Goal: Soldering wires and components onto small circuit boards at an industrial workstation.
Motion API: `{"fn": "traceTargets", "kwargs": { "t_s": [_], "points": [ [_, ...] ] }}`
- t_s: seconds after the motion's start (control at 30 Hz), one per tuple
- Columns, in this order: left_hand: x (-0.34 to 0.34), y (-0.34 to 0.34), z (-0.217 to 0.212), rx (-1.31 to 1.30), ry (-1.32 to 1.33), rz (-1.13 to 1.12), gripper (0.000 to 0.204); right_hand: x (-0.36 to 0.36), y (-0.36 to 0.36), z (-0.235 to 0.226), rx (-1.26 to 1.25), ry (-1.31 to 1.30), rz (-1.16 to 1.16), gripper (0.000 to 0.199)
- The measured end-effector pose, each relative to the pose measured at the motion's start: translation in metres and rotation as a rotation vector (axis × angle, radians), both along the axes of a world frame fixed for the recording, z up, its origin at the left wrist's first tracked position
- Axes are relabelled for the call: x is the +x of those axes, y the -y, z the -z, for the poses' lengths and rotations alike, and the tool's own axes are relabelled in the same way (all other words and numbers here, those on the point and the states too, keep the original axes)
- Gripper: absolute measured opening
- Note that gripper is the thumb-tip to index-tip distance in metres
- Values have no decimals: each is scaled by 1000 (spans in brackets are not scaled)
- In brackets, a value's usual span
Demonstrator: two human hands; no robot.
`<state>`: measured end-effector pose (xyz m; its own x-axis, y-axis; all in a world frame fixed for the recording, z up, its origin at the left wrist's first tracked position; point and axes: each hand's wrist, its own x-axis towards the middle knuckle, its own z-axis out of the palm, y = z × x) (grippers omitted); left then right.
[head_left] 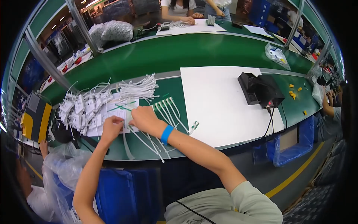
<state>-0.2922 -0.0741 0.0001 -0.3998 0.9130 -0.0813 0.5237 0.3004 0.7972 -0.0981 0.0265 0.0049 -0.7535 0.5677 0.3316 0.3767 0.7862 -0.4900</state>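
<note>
Hands meet over the white cables: left hand [112,127] pinches one, right hand [144,118] presses another. Finished row [166,108] is small; tangled pile [84,108] remains large.

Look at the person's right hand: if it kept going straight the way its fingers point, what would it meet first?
Probably the left hand, close ahead of the right hand; beyond it lies the pile of white cables. Depth is unclear.

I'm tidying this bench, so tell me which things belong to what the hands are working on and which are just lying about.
In use: left hand, right hand, white cables, cable heap.
Lying about: black device, white sheet, clear bag, yellow pieces.
</note>
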Motion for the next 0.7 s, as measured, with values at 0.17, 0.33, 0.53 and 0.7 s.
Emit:
{"fn": "traceTargets", "kwargs": {
  "t_s": [0.17,0.33,0.53,0.7],
  "points": [
    [-10,-2,12,88,-465,48,22,0,-14,9,65,89,55,31],
    [-3,2,8,121,-612,13,27,4,-20,3,65,86,60,29],
    [30,35,-83,51,-810,-60,39,6,-9,-14,25,101,35,31],
    [6,154,-198,-333,-993,-214,40,18,1,-43,16,60,6,39]
  ]
}}
